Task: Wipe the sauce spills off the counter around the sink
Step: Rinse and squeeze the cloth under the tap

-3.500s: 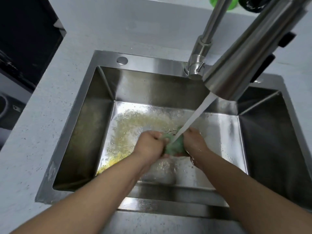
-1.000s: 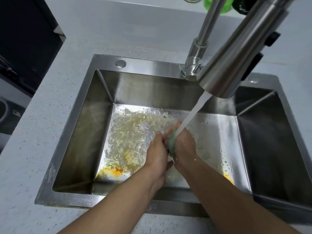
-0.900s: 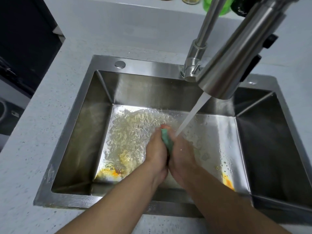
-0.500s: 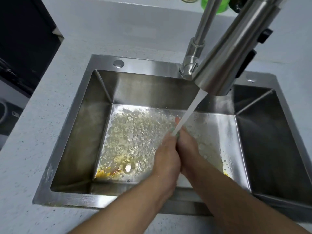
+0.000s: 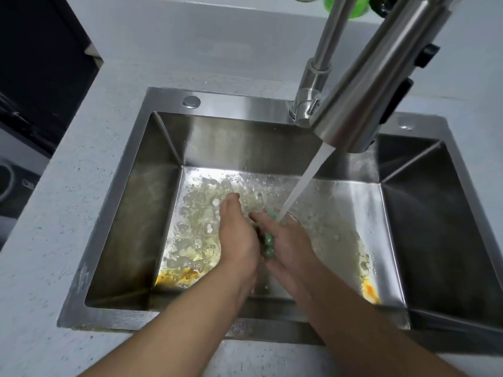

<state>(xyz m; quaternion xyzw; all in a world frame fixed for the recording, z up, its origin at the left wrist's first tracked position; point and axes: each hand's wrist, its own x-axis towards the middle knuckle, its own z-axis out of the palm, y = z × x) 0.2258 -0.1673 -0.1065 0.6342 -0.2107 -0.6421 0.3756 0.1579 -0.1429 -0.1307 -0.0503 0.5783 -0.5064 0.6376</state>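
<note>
Looks like the rinse step: both hands, left hand (image 5: 239, 238) and right hand (image 5: 285, 240), squeeze a green cloth (image 5: 268, 242) together under the tap (image 5: 362, 93) over the sink (image 5: 239, 103). Next I'd wring it, then wipe the counter (image 5: 89, 148).

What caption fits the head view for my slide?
Both hands, left and right, squeeze a green cloth under the running faucet over the sink.

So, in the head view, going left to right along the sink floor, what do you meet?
Orange sauce residue → left hand → green cloth → right hand → orange smear.
</note>
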